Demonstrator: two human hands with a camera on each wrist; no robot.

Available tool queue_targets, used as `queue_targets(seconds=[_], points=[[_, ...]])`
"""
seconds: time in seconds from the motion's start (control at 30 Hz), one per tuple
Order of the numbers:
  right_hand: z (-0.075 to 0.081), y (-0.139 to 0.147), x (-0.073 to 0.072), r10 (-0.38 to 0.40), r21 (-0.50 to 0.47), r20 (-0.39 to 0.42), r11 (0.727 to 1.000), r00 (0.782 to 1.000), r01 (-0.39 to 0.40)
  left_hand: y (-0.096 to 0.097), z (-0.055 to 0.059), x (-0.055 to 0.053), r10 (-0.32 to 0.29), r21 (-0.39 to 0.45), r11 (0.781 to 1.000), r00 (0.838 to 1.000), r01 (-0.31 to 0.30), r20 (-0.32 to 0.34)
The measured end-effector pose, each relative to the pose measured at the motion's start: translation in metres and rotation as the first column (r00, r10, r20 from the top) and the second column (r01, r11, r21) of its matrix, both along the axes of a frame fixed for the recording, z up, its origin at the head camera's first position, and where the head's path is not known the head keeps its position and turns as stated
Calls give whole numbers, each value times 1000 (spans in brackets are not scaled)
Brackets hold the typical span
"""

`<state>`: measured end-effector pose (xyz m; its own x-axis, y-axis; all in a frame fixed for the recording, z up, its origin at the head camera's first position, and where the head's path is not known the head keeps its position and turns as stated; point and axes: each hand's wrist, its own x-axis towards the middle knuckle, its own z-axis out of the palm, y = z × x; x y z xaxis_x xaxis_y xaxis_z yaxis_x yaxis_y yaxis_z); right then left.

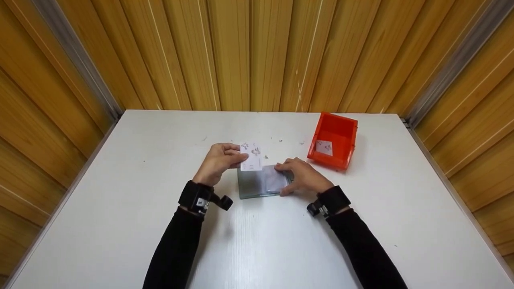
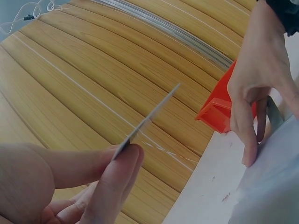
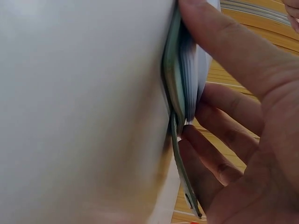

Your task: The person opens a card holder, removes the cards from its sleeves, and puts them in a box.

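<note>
My left hand [image 1: 219,162] pinches a white printed card [image 1: 251,160] between thumb and fingers, above the left part of a card holder. In the left wrist view the card [image 2: 148,120] shows nearly edge-on. The green card holder [image 1: 251,184] lies opened on the table, with clear sleeves on its right half. Around that right half my right hand [image 1: 307,176] grips, thumb at the near edge and fingers at the far edge. A stack of sleeves [image 3: 189,79] and a strap with a snap [image 3: 183,172] appear in the right wrist view.
To the right, behind my right hand, a red plastic bin [image 1: 337,130] stands on the white table [image 1: 120,208]. Another printed card [image 1: 324,147] lies inside it. Wood-patterned walls [image 1: 265,56] enclose the table at the back and sides.
</note>
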<state>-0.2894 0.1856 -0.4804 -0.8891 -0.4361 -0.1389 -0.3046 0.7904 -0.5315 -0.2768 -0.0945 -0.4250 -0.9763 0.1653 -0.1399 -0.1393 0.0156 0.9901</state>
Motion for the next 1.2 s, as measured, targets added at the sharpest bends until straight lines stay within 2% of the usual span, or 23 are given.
queue_targets(seconds=[0.23, 0.3, 0.37, 0.4, 0.43, 0.47, 0.5, 0.57, 0.63, 0.7, 0.77, 0.83, 0.9, 1.0, 1.13, 1.2], points=[[6, -1, 5, 52, 38, -30, 998, 998, -51, 2, -1, 0, -3, 27, 1000, 1000, 4, -11], [9, 0, 6, 59, -12, -57, 998, 997, -59, 3, -2, 0, 7, 24, 1000, 1000, -6, -13], [11, 0, 5, 34, -134, -99, 990, 994, -47, 5, -4, 0, 20, 19, 1000, 1000, -20, -10], [13, -2, 4, 3, -215, -123, 976, 992, -29, 7, -6, 0, 26, 14, 1000, 1000, -25, -7], [14, -3, 4, -41, -310, -130, 951, 991, -1, 9, -8, -1, 27, 11, 1000, 1000, -27, -4], [15, -6, 4, -89, -414, -112, 909, 990, 35, 13, -11, -1, 28, 8, 1000, 1000, -28, 3], [15, -9, 4, -129, -507, -79, 859, 988, 72, 16, -14, -1, 26, 5, 1000, 1000, -26, 9], [16, -17, 5, -191, -653, 39, 738, 981, 169, 24, -20, 0, 16, 2, 1000, 1000, -16, 19], [15, -24, 8, -210, -726, 192, 627, 959, 282, 32, -26, 1, 5, 11, 1000, 1000, -5, 23], [12, -31, 10, -198, -737, 309, 568, 930, 366, 40, -32, 4, -2, 21, 1000, 1000, 1, 26], [9, -38, 13, -188, -732, 380, 538, 906, 418, 47, -36, 6, -11, 31, 999, 1000, 11, 22], [6, -44, 15, -209, -715, 392, 544, 896, 440, 54, -40, 7, -22, 33, 999, 1000, 21, 20], [3, -50, 18, -252, -706, 368, 550, 895, 445, 59, -42, 9, -30, 33, 999, 999, 30, 15], [-2, -56, 20, -336, -698, 276, 574, 901, 428, 64, -44, 11, -33, 28, 999, 999, 33, 5], [-6, -60, 22, -388, -708, 194, 581, 901, 402, 67, -45, 13, -34, 25, 999, 999, 34, 6], [-7, -62, 22, -396, -711, 182, 580, 900, 398, 68, -45, 13, -34, 27, 999, 999, 34, 14]])
